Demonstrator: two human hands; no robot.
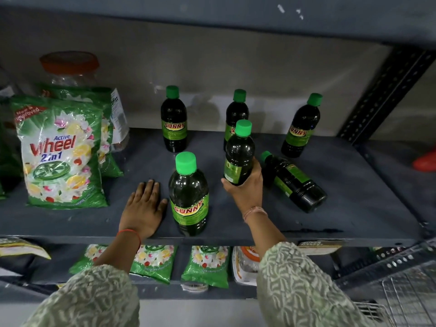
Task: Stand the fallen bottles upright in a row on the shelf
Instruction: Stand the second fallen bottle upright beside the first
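Observation:
Several dark green bottles with green caps and SUNNY labels are on the grey shelf (pixel 94 218). Three stand along the back: left (pixel 174 120), middle (pixel 236 112), right (pixel 300 128). Another stands near the front edge (pixel 188 197). One bottle lies on its side (pixel 293 182) at the right, cap pointing back-left. My right hand (pixel 247 187) grips the base of an upright bottle (pixel 239 153) held in front of the middle one. My left hand (pixel 144 208) rests flat on the shelf, just left of the front bottle, holding nothing.
Green Wheel detergent packs (pixel 60 152) stand at the shelf's left, with a clear jar with an orange lid (pixel 69 67) behind them. More packs (pixel 205 265) lie on the shelf below. A slotted metal upright (pixel 382 93) bounds the right side. A wire basket (pixel 410 300) is at lower right.

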